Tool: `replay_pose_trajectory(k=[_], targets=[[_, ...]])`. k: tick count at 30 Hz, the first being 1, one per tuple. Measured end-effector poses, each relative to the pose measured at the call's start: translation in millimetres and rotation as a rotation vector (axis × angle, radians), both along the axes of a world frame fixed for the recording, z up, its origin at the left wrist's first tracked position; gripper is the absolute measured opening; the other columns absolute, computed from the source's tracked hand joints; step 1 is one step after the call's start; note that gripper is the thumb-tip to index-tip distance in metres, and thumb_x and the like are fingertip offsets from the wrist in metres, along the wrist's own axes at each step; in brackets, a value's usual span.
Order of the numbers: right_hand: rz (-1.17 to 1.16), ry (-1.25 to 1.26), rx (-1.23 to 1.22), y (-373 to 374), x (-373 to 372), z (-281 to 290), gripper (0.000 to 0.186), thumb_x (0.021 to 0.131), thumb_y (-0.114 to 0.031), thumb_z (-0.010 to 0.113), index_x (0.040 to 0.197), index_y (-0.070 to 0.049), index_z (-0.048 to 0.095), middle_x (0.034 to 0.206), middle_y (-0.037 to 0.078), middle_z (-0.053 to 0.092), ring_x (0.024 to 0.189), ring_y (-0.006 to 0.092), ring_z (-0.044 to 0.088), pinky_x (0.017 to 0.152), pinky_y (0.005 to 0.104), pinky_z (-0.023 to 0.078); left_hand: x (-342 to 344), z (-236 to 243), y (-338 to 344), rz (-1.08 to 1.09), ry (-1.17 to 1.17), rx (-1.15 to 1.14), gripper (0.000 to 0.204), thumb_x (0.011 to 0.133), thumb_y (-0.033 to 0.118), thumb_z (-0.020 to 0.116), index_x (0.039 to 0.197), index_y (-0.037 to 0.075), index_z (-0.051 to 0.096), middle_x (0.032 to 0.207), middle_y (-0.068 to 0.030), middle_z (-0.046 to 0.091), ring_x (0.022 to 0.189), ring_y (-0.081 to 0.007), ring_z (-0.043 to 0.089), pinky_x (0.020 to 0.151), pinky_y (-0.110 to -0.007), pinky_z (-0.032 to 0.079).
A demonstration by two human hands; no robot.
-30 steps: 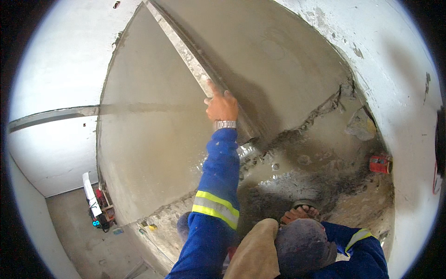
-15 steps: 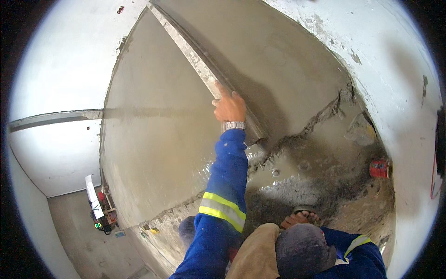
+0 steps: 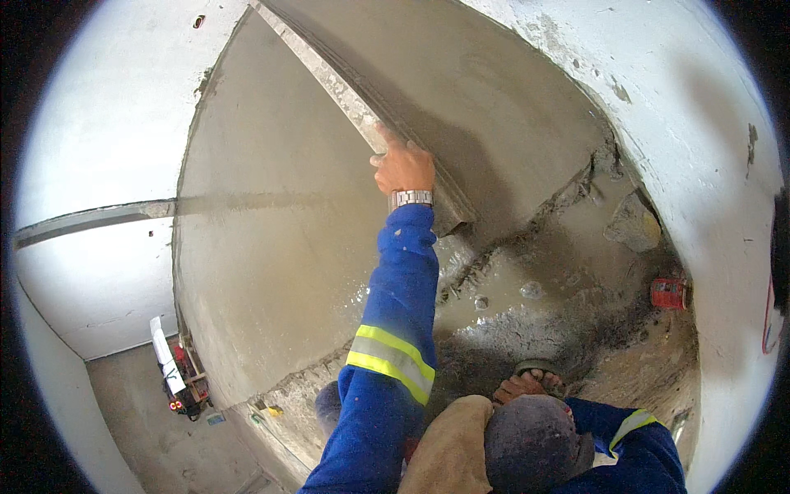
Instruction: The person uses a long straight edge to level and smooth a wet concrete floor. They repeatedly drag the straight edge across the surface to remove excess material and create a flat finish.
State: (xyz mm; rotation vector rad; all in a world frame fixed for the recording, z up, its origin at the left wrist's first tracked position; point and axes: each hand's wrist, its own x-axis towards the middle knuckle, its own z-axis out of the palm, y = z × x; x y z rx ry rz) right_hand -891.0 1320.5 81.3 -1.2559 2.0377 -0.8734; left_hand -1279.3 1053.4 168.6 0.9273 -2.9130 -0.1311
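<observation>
My left hand [image 3: 405, 167] is closed on a long, mortar-smeared straightedge [image 3: 331, 81], near its near end. One finger points along the bar, and a metal watch sits at the wrist. The straightedge lies slanting over wet grey mortar [image 3: 271, 272], its far end by the far wall. My right arm, in a blue sleeve [image 3: 613, 428], comes in at the lower right beside my bent knee [image 3: 539, 445]. The right hand cannot be told clearly there. Bare skin [image 3: 527, 385] in front of that knee may be toes or fingers, beside a dark rounded edge.
White walls border the mortar, one at the right [image 3: 724, 206]. A ragged edge [image 3: 568, 210] divides the smooth mortar from rougher, wet ground. There stand a stone [image 3: 634, 224] and a red can [image 3: 670, 293]. Tools and a white strip [image 3: 167, 354] lie beyond the left edge.
My left hand and the near end of the straightedge have moved a little farther away from me. The whole view has shifted slightly. My right sleeve has hardly moved.
</observation>
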Motion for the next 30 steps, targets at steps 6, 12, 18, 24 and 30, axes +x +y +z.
replay_pose_trajectory(k=[6,12,18,24,30], targets=[[-0.038,-0.005,-0.054,-1,1,-3,0.024,0.082,-0.032,0.055,0.098,-0.014,0.058,0.092,0.006,0.056,0.089,0.0255,0.057,0.073,0.044,0.042,16,6,31,0.01,0.011,-0.028,0.075,0.087,0.028,0.059,0.15,0.018,0.019,0.113,-0.0423,0.052,0.086,-0.0464,0.065,0.076,-0.049,0.053],[-0.092,0.051,-0.072,-2,11,-14,0.025,0.083,-0.032,0.054,0.102,-0.016,0.057,0.094,0.004,0.056,0.092,0.0251,0.057,0.073,0.0438,0.043,16,10,38,0.037,-0.047,0.021,0.076,0.086,0.033,0.058,0.149,0.014,0.02,0.104,-0.0362,0.06,0.096,-0.0466,0.062,0.079,-0.05,0.051],[-0.017,0.017,-0.048,0,9,-13,0.025,0.085,-0.032,0.052,0.104,-0.016,0.057,0.099,0.005,0.057,0.094,0.0248,0.057,0.074,0.0452,0.043,0,-1,46,-0.005,0.029,-0.058,0.075,0.086,0.035,0.056,0.149,0.014,0.021,0.1,-0.0322,0.063,0.092,-0.0447,0.063,0.079,-0.051,0.051],[-0.045,-0.041,-0.065,1,9,-13,0.025,0.086,-0.035,0.051,0.102,-0.017,0.058,0.099,0.006,0.059,0.094,0.0258,0.057,0.074,0.047,0.042,-9,6,61,0.003,-0.026,0.058,0.078,0.085,0.028,0.059,0.15,0.013,0.018,0.113,-0.0396,0.053,0.087,-0.0446,0.065,0.074,-0.048,0.053],[-0.009,-0.01,-0.052,-2,14,-27,0.022,0.087,-0.035,0.05,0.099,-0.018,0.059,0.098,0.005,0.058,0.09,0.0255,0.057,0.076,0.0475,0.041,-29,6,58,-0.007,0.0,0.01,0.08,0.084,0.027,0.058,0.15,0.018,0.015,0.116,-0.0423,0.05,0.088,-0.0456,0.065,0.076,-0.047,0.053]])
